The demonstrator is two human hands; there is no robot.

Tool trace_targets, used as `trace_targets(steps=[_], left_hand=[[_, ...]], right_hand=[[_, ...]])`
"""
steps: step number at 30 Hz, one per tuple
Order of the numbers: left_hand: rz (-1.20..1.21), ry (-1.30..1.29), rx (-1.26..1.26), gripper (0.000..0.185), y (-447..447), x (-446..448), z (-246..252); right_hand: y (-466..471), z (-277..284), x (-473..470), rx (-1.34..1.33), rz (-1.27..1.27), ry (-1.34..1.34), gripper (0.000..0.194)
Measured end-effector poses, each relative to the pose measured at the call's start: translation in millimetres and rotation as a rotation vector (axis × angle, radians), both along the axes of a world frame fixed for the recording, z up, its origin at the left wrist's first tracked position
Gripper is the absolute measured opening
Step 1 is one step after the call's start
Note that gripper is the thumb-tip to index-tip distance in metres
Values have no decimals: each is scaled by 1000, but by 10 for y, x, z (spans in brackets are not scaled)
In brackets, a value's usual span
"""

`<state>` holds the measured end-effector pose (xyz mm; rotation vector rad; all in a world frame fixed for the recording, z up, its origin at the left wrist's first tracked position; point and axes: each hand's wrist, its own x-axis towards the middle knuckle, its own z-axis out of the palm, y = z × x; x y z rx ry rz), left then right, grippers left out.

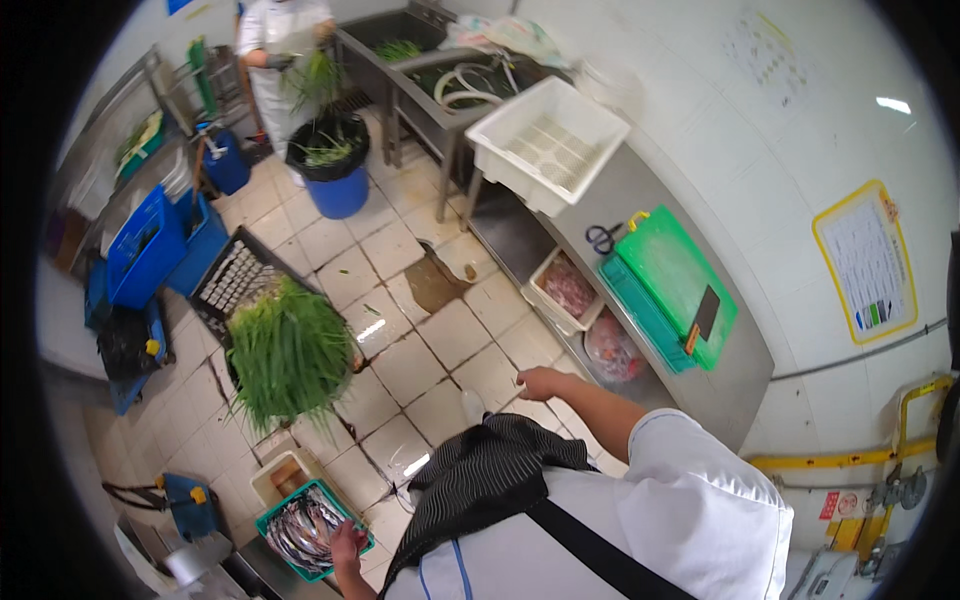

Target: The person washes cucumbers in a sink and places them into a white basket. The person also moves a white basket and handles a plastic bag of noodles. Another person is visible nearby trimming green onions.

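My left hand (pixel 346 546) appears over the right rim of a green plastic basket (pixel 321 487) full of small silvery fish (pixel 307 525). Whether it touches the basket or holds anything is unclear. My right hand (pixel 538 383) hangs at my side over the tiled floor, near the steel table. Its fingers are loosely bent, and their undersides are hidden. On the steel table (pixel 750 382) lie a green cutting board (pixel 660 262), a cleaver with a dark blade (pixel 703 311), and dark-handled scissors (pixel 600 238). Teal baskets (pixel 637 322) sit under the board.
A black crate (pixel 240 270) heaped with green scallions or chives (pixel 289 352) stands on the floor. Past it are blue crates (pixel 146 247) and a blue bin (pixel 337 195). A person (pixel 281 67) beside sinks holds greens. Broken tiles (pixel 435 281) leave a wet hollow.
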<state>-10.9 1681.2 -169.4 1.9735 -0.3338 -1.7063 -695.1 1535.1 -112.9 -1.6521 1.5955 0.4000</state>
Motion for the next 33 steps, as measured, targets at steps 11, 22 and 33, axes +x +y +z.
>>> trace_targets(steps=[11, 22, 33], left_hand=[[-571, 95, -182, 37, -3070, -2506, 1227], [-538, 41, -215, 38, -6306, -3270, 888], [-1182, -236, -533, 53, -10154, -5087, 1064]], right_hand=[[-2030, 535, -1739, -891, -447, 112, 76], [-3689, 761, -2442, -670, -579, 142, 67], [-6074, 1651, -1950, -717, -914, -279, 45]])
